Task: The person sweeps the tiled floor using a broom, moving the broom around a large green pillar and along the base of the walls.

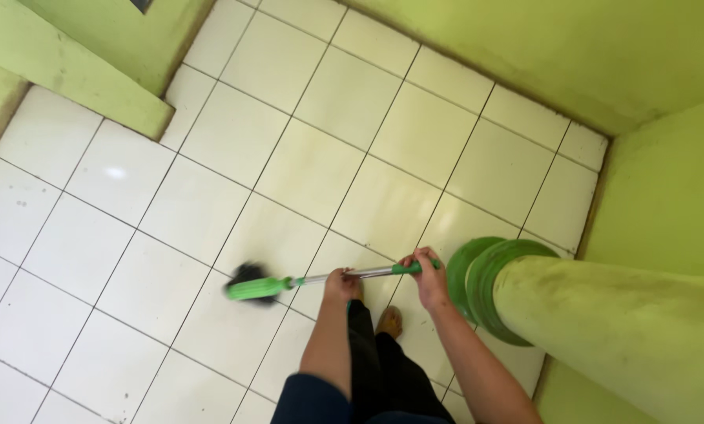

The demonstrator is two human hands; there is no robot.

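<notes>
A broom with a green head and black bristles [251,284] rests on the white tiled floor [313,157], its head blurred. Its silver pole [320,277] runs right to a green grip. My left hand [342,284] is wrapped around the middle of the pole. My right hand [424,271] grips the green end of the handle, close to the green column base [477,283]. Below the hands I see my dark trousers and one foot [389,320].
A thick yellow-green column [619,330] rises at the right. Green walls [572,47] close the far side and right corner. A green wall block [77,71] juts in at the upper left. Tiles spread to the left and front.
</notes>
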